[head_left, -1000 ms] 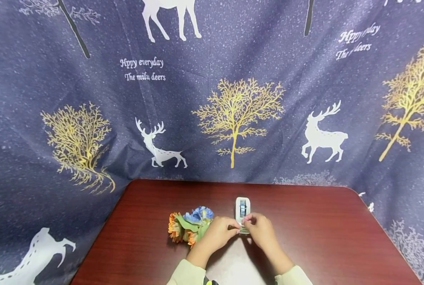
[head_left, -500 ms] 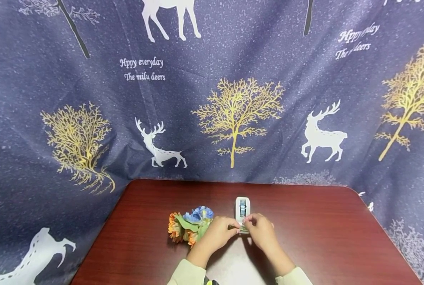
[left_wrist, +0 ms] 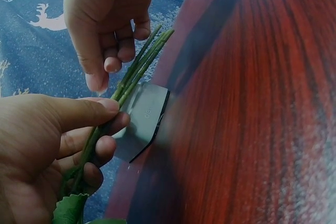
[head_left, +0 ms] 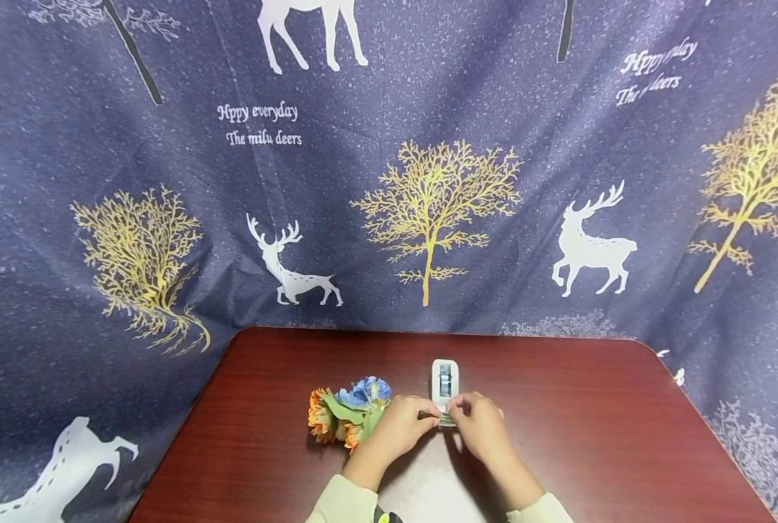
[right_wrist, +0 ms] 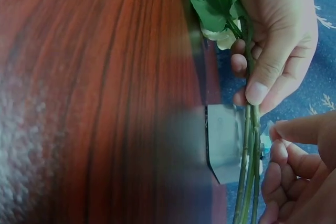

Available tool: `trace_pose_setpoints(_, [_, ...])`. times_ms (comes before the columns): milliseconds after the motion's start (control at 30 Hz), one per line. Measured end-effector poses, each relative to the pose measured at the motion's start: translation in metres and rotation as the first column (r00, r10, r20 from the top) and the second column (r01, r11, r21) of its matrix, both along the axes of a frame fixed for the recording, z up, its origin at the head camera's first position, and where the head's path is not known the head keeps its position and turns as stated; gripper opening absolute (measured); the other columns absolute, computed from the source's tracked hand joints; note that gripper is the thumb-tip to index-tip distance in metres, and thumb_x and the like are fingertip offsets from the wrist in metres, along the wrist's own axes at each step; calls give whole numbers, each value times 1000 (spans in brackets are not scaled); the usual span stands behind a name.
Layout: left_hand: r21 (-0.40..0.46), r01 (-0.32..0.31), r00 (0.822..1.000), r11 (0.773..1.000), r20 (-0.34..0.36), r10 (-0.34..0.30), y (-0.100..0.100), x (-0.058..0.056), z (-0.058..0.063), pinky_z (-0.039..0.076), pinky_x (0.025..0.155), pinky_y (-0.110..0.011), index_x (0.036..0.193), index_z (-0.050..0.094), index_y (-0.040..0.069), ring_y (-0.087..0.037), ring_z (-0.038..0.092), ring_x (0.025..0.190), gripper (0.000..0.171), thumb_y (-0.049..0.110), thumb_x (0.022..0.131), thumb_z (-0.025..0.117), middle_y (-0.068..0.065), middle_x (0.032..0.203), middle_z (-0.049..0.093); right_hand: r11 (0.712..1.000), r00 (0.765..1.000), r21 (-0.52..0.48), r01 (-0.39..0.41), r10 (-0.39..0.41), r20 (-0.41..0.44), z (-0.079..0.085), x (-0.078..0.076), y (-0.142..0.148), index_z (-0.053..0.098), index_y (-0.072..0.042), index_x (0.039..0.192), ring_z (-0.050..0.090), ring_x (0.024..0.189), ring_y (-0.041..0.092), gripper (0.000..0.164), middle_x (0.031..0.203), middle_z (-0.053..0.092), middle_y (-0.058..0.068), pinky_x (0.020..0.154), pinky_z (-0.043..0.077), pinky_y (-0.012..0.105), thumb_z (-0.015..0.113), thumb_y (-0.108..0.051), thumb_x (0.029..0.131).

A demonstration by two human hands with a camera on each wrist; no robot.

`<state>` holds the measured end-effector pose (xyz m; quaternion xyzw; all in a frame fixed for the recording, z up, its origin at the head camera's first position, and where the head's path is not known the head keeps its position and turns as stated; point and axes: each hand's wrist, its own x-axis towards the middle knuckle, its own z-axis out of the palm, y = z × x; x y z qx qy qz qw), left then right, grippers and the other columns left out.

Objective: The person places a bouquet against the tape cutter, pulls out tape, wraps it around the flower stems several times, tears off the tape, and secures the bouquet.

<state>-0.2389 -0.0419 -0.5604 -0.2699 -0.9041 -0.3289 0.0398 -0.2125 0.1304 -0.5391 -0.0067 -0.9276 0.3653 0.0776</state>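
Note:
My left hand [head_left: 403,427] pinches the green stems [left_wrist: 139,72] of a bunch of flowers between thumb and fingers. The flower heads [head_left: 365,396], orange and blue with green leaves, lie to the left of that hand in the head view. Close to the stems is my right hand [head_left: 479,425], its thumb and index finger pinching a small bit of clear tape [left_wrist: 101,94], hard to make out. A white tape dispenser [head_left: 444,381] with a bluish roll stands just beyond both hands; the stems cross in front of it in the right wrist view.
A reddish-brown wooden table [head_left: 578,407] bears everything, with a bright glare patch near its front. Behind it hangs a dark blue cloth [head_left: 362,305] printed with white deer and golden trees.
My right fingertips have shifted very slightly to the right beside the stems. The left hand, flowers and dispenser keep their places; the head view has tilted a little.

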Motion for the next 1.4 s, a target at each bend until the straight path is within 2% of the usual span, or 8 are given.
trace_pose_setpoints(133, [0,3,1000,1000,-3,-3,0,1,1,55,89,-24,97,80,20,-9,73,95,9,17,89,76,5,100,78,1000,1000,-13,-1,1,4,0,2,0,73,-18,86,68,93,25,6,97,73,4,94,44,54,70,-18,91])
trace_pose_setpoints(333, [3,2,1000,1000,7,-2,0,2,3,56,89,-25,98,80,20,-10,73,95,10,17,89,75,4,100,79,997,998,-77,-18,22,50,0,7,1,72,-13,88,61,83,15,4,93,69,5,83,52,45,69,-14,91])
trace_pose_setpoints(667, [4,-8,1000,1000,9,8,0,1,2,56,89,-26,97,80,20,-11,73,95,10,18,89,76,3,100,79,995,998,-102,-23,29,59,-1,15,2,71,-13,89,58,79,11,5,90,67,2,78,50,35,68,-15,92])
trace_pose_setpoints(833, [3,-4,1000,1000,2,4,0,0,0,56,88,-25,96,80,21,-10,73,94,9,18,89,76,4,99,79,986,996,-161,-35,49,79,0,20,1,70,-11,90,59,75,9,5,88,67,1,76,50,32,67,-14,93])
trace_pose_setpoints(1133, [-5,-6,1000,1000,-8,6,0,1,1,56,89,-25,97,80,20,-11,73,94,10,18,89,75,4,100,79,981,995,-191,-37,55,89,1,28,2,72,-11,93,63,85,11,7,96,71,4,86,54,39,68,-17,94])
trace_pose_setpoints(1400, [-9,-12,1000,1000,-2,12,1,2,4,56,89,-25,96,80,18,-11,73,94,8,18,89,75,3,99,79,979,993,-204,-30,52,104,4,38,3,73,-12,93,62,82,10,10,89,73,1,81,52,35,68,-21,94])
